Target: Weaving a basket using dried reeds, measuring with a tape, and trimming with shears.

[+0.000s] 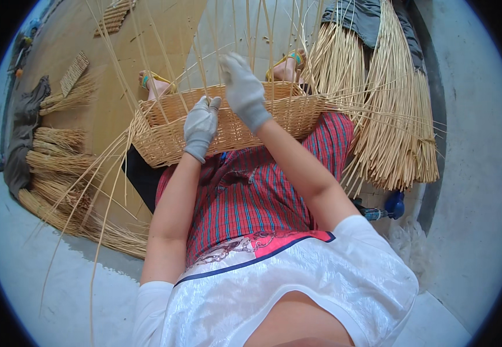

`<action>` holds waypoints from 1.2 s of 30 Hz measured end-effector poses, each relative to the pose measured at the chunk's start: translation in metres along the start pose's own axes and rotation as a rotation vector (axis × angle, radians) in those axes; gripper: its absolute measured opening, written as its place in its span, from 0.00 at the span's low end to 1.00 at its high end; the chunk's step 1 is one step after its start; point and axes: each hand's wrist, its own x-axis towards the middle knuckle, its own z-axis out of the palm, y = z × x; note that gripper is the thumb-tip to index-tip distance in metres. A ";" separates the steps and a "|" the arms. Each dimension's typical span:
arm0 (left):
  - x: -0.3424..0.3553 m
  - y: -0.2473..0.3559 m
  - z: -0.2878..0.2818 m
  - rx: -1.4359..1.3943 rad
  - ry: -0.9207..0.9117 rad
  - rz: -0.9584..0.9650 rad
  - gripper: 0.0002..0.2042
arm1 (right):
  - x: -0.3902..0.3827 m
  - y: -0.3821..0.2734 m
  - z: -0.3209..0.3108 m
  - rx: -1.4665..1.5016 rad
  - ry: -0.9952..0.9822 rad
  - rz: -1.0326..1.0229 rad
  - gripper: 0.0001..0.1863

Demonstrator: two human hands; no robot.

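Observation:
A long, open-weave wicker basket [285, 121] of pale strands lies across my lap, with tall loose stakes rising from it and long ends trailing off both sides. My left hand [201, 124], in a grey knit glove, is closed at the near rim, pinching a pale strand beside an upright stake. Just right of it and higher, my gloved right hand [240, 87] is raised over the basket among the stakes, fingers curled; whatever it holds is hidden.
Large bundles of pale rods [390, 127] lie on grey cloth at the right; smaller bundles [60, 156] lie left. Woven pieces [74, 72] are on the tan mat [112, 191]. My sandalled feet [158, 87] show beyond the basket. A blue object [395, 203] sits low right.

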 end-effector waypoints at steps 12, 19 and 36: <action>-0.007 -0.001 -0.004 0.007 0.063 -0.018 0.20 | -0.084 -0.011 -0.066 0.075 -0.308 0.136 0.36; -0.013 0.028 -0.011 -0.266 -0.059 -0.220 0.18 | 0.019 -0.021 -0.035 0.373 -0.112 0.297 0.37; 0.011 0.075 0.055 -0.109 -0.168 -0.010 0.15 | 0.000 0.071 -0.084 0.652 0.279 0.123 0.24</action>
